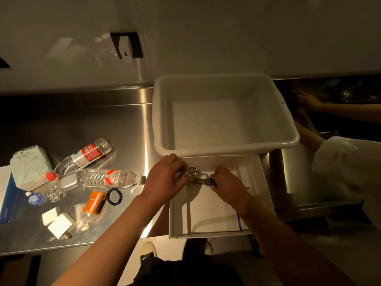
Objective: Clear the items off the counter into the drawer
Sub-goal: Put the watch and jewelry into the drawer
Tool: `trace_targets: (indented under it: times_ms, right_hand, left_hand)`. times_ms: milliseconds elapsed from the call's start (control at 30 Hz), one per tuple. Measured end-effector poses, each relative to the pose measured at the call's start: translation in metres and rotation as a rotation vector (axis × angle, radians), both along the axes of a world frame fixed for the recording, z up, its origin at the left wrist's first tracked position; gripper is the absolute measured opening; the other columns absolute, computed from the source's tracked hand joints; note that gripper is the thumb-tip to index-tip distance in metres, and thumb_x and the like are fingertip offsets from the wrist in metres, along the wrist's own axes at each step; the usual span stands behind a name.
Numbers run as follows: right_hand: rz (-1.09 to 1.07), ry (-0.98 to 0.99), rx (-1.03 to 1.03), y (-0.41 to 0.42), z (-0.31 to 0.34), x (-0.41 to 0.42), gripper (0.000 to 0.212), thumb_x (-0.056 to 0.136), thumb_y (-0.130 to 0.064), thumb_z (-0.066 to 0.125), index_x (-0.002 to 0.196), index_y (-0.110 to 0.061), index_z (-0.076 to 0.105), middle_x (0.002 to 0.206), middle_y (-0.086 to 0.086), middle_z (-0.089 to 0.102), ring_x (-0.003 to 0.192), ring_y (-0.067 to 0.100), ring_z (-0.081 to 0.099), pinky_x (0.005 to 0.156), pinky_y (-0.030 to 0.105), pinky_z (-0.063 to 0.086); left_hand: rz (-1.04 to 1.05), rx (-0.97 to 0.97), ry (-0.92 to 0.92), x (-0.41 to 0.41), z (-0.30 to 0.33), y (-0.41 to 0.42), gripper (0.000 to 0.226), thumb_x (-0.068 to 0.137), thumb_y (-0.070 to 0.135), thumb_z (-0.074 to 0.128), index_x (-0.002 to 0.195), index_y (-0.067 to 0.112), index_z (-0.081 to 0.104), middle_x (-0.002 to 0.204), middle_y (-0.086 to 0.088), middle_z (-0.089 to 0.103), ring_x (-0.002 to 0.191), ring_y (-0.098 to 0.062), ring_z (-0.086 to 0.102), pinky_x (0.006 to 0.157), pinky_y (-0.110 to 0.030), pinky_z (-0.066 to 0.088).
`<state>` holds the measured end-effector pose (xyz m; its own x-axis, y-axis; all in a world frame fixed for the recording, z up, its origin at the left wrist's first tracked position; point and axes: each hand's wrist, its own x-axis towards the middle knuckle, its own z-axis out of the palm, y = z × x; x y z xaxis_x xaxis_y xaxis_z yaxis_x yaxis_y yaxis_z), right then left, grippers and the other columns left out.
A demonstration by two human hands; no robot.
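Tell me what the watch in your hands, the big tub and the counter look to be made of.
The watch, held between left hand and right hand: apparently polished metal, linked band glinting silver. The tub: likely plastic, matte off-white, with a rounded moulded rim. The counter: seemingly brushed stainless steel, streaky reflections.
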<state>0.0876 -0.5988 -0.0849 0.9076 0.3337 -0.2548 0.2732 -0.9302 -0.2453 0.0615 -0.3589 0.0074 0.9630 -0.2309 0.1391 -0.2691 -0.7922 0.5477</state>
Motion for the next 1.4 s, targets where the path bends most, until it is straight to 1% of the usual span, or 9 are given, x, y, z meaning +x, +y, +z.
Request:
trace_targets:
  times_ms: [200, 467, 600, 733, 900, 1000, 1167, 1333, 1400]
  right_hand:
    - [-0.006, 0.001, -0.032, 0.01, -0.001, 0.001, 0.009, 0.095, -0.011, 0.059, 0.102, -0.013, 0.064, 0.114, 0.007, 0.055, 0.094, 0.026, 0.064, 0.079, 0.041, 0.055]
    - [-0.082, -0.002, 0.049, 0.004, 0.006, 0.001, 0.01, 0.092, -0.011, 0.065, 0.101, -0.014, 0.071, 0.125, 0.006, 0.06, 0.098, 0.026, 0.067, 0.082, 0.039, 0.057]
    - [-0.098, 0.02, 0.106, -0.005, 0.012, 0.001, 0.014, 0.092, -0.015, 0.064, 0.104, -0.013, 0.072, 0.118, 0.006, 0.062, 0.101, 0.028, 0.065, 0.083, 0.042, 0.056]
    - [-0.092, 0.02, 0.154, -0.013, 0.02, 0.0, 0.018, 0.092, -0.012, 0.062, 0.108, -0.011, 0.071, 0.114, 0.007, 0.062, 0.102, 0.025, 0.062, 0.087, 0.039, 0.053]
    - [-0.125, 0.019, 0.23, -0.024, 0.024, -0.003, 0.022, 0.09, -0.002, 0.06, 0.109, -0.002, 0.07, 0.116, 0.014, 0.063, 0.108, 0.03, 0.061, 0.094, 0.038, 0.047]
    - [-0.136, 0.03, 0.26, -0.028, 0.023, -0.007, 0.028, 0.087, -0.001, 0.059, 0.112, -0.005, 0.07, 0.118, 0.013, 0.063, 0.109, 0.029, 0.06, 0.094, 0.033, 0.045]
    - [-0.152, 0.036, 0.326, -0.03, 0.019, -0.014, 0.032, 0.084, 0.001, 0.061, 0.113, -0.009, 0.072, 0.117, 0.012, 0.066, 0.106, 0.031, 0.061, 0.093, 0.034, 0.045]
    - [-0.175, 0.065, 0.344, -0.03, 0.013, -0.016, 0.034, 0.083, 0.007, 0.06, 0.111, -0.007, 0.072, 0.113, 0.014, 0.065, 0.105, 0.031, 0.06, 0.083, 0.013, 0.029]
    - [-0.159, 0.089, 0.333, -0.027, 0.013, -0.014, 0.034, 0.082, 0.006, 0.06, 0.111, -0.007, 0.072, 0.114, 0.013, 0.064, 0.106, 0.03, 0.06, 0.084, 0.015, 0.031]
  left_hand:
    - [-0.057, 0.097, -0.029, 0.0, 0.003, -0.004, 0.021, 0.079, 0.026, 0.072, 0.099, 0.021, 0.074, 0.094, 0.004, 0.062, 0.084, -0.02, 0.061, 0.068, -0.037, 0.049]
    - [-0.093, 0.155, -0.002, 0.001, -0.006, -0.017, 0.024, 0.081, 0.027, 0.075, 0.104, 0.023, 0.073, 0.099, 0.006, 0.061, 0.09, -0.018, 0.06, 0.066, -0.028, 0.044]
    - [-0.079, 0.16, 0.04, 0.002, -0.012, -0.028, 0.023, 0.082, 0.027, 0.074, 0.104, 0.023, 0.073, 0.1, 0.007, 0.061, 0.09, -0.016, 0.06, 0.064, -0.033, 0.052]
    - [-0.105, 0.177, 0.091, 0.005, -0.022, -0.044, 0.019, 0.082, 0.022, 0.074, 0.1, 0.022, 0.074, 0.09, 0.004, 0.06, 0.081, -0.018, 0.06, 0.059, -0.03, 0.044]
    - [-0.097, 0.385, 0.2, 0.007, -0.038, -0.063, 0.017, 0.086, 0.024, 0.062, 0.098, 0.021, 0.073, 0.094, 0.001, 0.06, 0.084, -0.023, 0.062, 0.066, -0.033, 0.051]
    - [-0.101, 0.516, 0.223, 0.011, -0.047, -0.071, 0.019, 0.09, 0.028, 0.058, 0.101, 0.022, 0.072, 0.101, -0.001, 0.065, 0.094, -0.025, 0.064, 0.072, -0.033, 0.044]
    - [-0.044, 0.531, 0.297, 0.018, -0.06, -0.073, 0.026, 0.091, 0.045, 0.064, 0.104, 0.023, 0.07, 0.107, -0.003, 0.069, 0.106, -0.028, 0.062, 0.089, -0.038, 0.046]
    - [-0.017, 0.467, 0.294, 0.021, -0.055, -0.069, 0.037, 0.079, 0.053, 0.076, 0.102, 0.024, 0.072, 0.107, -0.001, 0.067, 0.103, -0.025, 0.061, 0.078, -0.036, 0.044]
    - [-0.02, 0.444, 0.246, 0.02, -0.049, -0.066, 0.037, 0.074, 0.055, 0.078, 0.096, 0.025, 0.072, 0.101, 0.001, 0.066, 0.098, -0.024, 0.06, 0.072, -0.034, 0.04]
